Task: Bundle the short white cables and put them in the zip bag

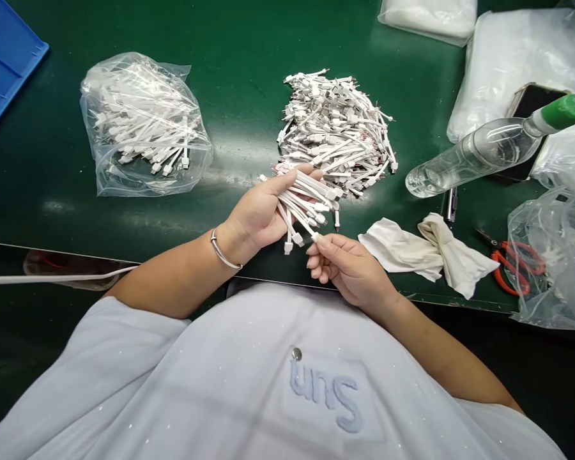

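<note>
The left hand [261, 214] is clenched around a bunch of short white cables [306, 207], and one cable's tip [315, 237] is pinched by the right hand [347, 268] at that bunch's lower edge. Just beyond the grip, a loose heap of similar cables [335, 131] is piled on the green tabletop [38, 191] – a clear plastic bag of cables [144, 128] is left of it.

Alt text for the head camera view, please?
A person's left hand holds a bunch of short white cables while the right hand pinches one end, over a green workbench beside a heap of cables and a clear bag of more.
</note>
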Motion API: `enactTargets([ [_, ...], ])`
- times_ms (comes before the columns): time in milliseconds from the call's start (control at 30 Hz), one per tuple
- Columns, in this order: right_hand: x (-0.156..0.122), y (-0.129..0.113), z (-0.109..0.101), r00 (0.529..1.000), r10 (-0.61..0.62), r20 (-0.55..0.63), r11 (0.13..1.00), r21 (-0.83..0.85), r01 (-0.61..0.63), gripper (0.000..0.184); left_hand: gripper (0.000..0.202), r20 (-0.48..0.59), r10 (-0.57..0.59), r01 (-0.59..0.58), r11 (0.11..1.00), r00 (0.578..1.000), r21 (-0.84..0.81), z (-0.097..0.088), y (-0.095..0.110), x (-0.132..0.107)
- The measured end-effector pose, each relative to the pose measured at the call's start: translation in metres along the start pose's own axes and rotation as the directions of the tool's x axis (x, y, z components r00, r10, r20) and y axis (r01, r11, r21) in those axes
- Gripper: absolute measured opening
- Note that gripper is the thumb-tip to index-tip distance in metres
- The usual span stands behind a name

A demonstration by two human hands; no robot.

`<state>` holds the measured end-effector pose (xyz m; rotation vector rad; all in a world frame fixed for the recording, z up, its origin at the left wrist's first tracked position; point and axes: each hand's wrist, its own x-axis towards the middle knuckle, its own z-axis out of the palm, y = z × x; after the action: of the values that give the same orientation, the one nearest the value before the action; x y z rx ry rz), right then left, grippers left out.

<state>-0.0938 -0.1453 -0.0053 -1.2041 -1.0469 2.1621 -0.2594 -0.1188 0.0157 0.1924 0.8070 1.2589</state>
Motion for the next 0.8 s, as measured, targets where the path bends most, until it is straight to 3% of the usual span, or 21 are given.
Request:
enactTargets([
  [100, -0.008, -0.002, -0.012, 0.997, -0.07, -0.043, 0.982, -0.177, 0.061, 0.04, 0.023, -0.016, 0.057, -0.057, 0.998, 0.998, 0.003, -0.002, 0.006, 0.003],
  [167, -0.017, -0.004, -0.026, 0.991, -0.115, -0.065, 0.926, -0.369, 0.083, 0.042, 0.022, -0.029, 0.092, -0.092, 0.996, 0.995, 0.009, -0.003, 0.01, 0.006],
  [300, -0.034, -0.008, -0.06, 0.988, -0.079, -0.134, 0.768, -0.64, -0.025, 0.042, 0.021, -0.043, 0.111, -0.111, 0.994, 0.993, 0.015, -0.005, 0.015, 0.009],
  [400, -0.038, -0.011, -0.068, 0.969, -0.076, -0.233, 0.796, -0.6, -0.081, 0.049, 0.02, -0.008, 0.114, -0.113, 0.992, 0.993, 0.053, -0.004, 0.013, 0.007],
  [433, -0.037, -0.012, -0.066, 0.976, -0.04, -0.212, 0.848, -0.523, -0.079, 0.052, 0.02, 0.027, 0.124, -0.126, 0.989, 0.992, 0.083, -0.003, 0.012, 0.005],
  [500, -0.032, -0.015, -0.053, 0.996, 0.076, -0.043, 0.954, -0.288, -0.085, 0.064, 0.02, 0.139, 0.16, -0.187, 0.96, 0.977, 0.21, 0.001, 0.008, -0.003],
  [567, -0.024, -0.017, -0.035, 0.965, 0.155, 0.212, 0.988, -0.052, -0.148, 0.083, 0.019, 0.317, 0.143, -0.278, 0.857, 0.937, 0.433, 0.006, 0.003, -0.015],
  [633, -0.016, -0.016, -0.02, 0.914, 0.13, 0.385, 0.978, 0.104, -0.183, 0.095, 0.025, 0.534, 0.005, -0.408, 0.651, 0.845, 0.64, 0.01, -0.004, -0.027],
  [733, -0.007, -0.009, -0.011, 0.888, 0.0, 0.459, 0.97, 0.214, -0.111, 0.079, 0.046, 0.719, -0.147, -0.657, 0.316, 0.679, 0.685, 0.009, -0.015, -0.04],
  [800, -0.005, -0.005, -0.012, 0.859, -0.054, 0.51, 0.986, 0.161, -0.033, 0.061, 0.065, 0.772, -0.145, -0.751, 0.177, 0.619, 0.636, 0.005, -0.021, -0.042],
])
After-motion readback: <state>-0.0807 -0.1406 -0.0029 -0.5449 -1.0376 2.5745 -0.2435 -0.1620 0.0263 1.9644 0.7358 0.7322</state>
